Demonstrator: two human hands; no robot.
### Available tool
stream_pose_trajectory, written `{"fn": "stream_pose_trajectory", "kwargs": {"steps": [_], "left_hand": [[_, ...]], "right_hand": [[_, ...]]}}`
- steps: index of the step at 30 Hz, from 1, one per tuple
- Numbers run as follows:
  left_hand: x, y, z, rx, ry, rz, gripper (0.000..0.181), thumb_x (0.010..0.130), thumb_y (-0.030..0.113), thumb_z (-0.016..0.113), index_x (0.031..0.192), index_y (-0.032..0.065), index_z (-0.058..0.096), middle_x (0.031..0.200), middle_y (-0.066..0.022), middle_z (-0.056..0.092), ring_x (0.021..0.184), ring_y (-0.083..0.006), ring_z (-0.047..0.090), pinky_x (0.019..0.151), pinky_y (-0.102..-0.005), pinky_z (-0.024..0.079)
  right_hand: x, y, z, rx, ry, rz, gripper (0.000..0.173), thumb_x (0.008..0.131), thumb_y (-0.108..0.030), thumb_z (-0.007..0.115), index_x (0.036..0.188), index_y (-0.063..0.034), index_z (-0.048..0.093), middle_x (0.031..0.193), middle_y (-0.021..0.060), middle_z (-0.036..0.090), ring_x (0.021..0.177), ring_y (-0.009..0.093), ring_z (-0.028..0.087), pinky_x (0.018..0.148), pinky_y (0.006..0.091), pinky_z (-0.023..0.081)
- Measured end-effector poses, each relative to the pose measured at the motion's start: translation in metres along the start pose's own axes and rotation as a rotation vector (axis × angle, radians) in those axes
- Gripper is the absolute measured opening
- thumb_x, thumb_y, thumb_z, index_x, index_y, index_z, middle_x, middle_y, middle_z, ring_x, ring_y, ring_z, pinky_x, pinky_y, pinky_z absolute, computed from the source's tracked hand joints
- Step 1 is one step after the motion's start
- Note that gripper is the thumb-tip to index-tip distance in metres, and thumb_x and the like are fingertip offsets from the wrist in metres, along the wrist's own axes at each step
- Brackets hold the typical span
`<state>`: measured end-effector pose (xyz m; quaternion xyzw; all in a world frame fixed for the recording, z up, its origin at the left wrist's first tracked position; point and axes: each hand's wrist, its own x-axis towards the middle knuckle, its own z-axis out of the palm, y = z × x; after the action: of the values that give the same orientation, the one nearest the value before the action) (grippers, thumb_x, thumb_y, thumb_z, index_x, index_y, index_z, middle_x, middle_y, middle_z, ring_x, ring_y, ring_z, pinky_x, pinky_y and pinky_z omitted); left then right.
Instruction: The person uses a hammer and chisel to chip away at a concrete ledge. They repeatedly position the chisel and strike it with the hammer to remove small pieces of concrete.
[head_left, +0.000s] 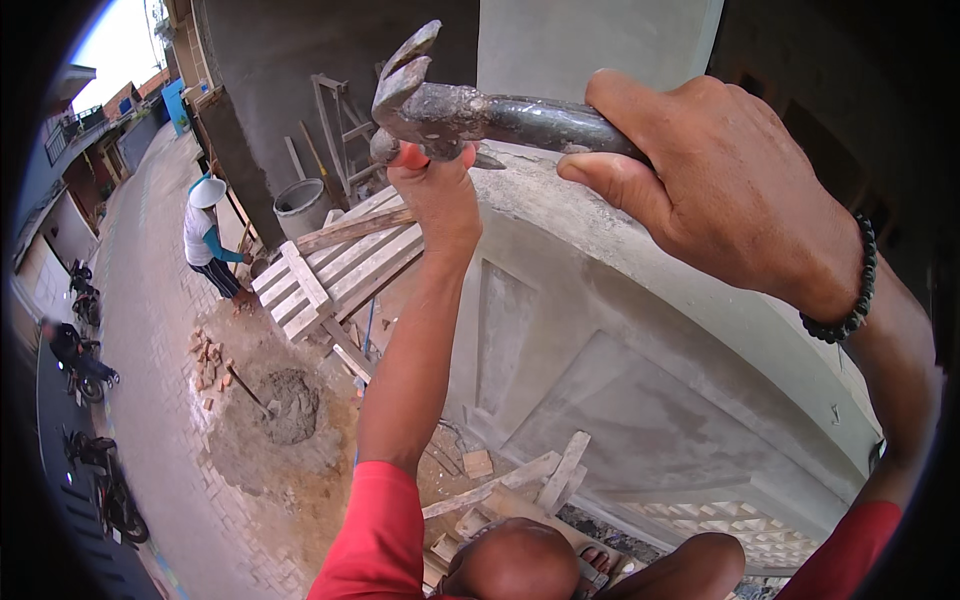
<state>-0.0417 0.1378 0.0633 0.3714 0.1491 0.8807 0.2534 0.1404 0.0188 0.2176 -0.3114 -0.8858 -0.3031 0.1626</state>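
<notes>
My right hand (720, 187), with a dark beaded bracelet at the wrist, grips the dark handle of a claw hammer (442, 112) stained with mortar. The hammer's head is directly in front of my left hand (442, 195) in this view. My left hand is closed around a red-handled tool (413, 155), whose pointed metal tip (490, 161) shows just right of the fist. The tool's far end is hidden behind the hammer head. Both hands are above the rough top edge of a plastered wall (525, 184); whether the tip touches it, I cannot tell.
Wooden plank scaffolding (345, 262) stands left of the wall, and more boards (540, 480) lie near my knees. Below are a wet mortar heap (292, 409), broken bricks (206, 360) and a concrete cylinder (300, 206). A person in a conical hat (210, 232) stands on the paved lane.
</notes>
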Motion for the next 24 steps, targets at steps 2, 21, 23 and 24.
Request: {"fn": "stream_pose_trajectory", "kwargs": {"steps": [2, 21, 23, 24], "left_hand": [[0.008, 0.005, -0.008, 0.039, 0.048, -0.021, 0.014, 0.090, 0.009, 0.070, 0.101, 0.0077, 0.061, 0.099, -0.0016, 0.065, 0.089, -0.0137, 0.065, 0.077, -0.0292, 0.053], [-0.004, -0.014, 0.004, 0.127, -0.014, -0.008, 0.020, 0.092, 0.015, 0.070, 0.081, 0.0041, 0.058, 0.067, -0.0002, 0.058, 0.061, -0.0074, 0.053, 0.056, -0.0231, 0.042], [-0.004, -0.014, 0.006, 0.106, 0.000, 0.012, 0.018, 0.092, 0.013, 0.070, 0.082, 0.0035, 0.059, 0.068, -0.0001, 0.058, 0.061, -0.0074, 0.053, 0.056, -0.0230, 0.042], [-0.004, -0.014, 0.006, 0.108, 0.030, -0.012, 0.017, 0.092, 0.013, 0.070, 0.082, 0.0033, 0.059, 0.068, 0.0000, 0.058, 0.061, -0.0074, 0.053, 0.056, -0.0229, 0.042]], "right_hand": [[0.003, -0.001, 0.002, 0.025, 0.054, -0.023, 0.036, 0.095, -0.042, 0.059, 0.093, -0.0057, 0.059, 0.061, 0.0180, 0.056, 0.058, 0.038, 0.059, 0.055, 0.0442, 0.046], [0.044, -0.016, 0.001, -0.170, -0.004, -0.076, 0.035, 0.097, -0.042, 0.057, 0.091, -0.0077, 0.059, 0.064, 0.0147, 0.057, 0.064, 0.034, 0.060, 0.058, 0.0427, 0.044], [0.042, -0.015, 0.000, -0.192, 0.026, -0.099, 0.035, 0.097, -0.042, 0.057, 0.092, -0.0076, 0.059, 0.064, 0.0150, 0.057, 0.064, 0.035, 0.060, 0.059, 0.0440, 0.045], [0.042, -0.015, -0.001, -0.066, 0.031, -0.107, 0.036, 0.097, -0.043, 0.056, 0.092, -0.0075, 0.059, 0.064, 0.0152, 0.057, 0.065, 0.035, 0.060, 0.060, 0.0446, 0.046]]}}
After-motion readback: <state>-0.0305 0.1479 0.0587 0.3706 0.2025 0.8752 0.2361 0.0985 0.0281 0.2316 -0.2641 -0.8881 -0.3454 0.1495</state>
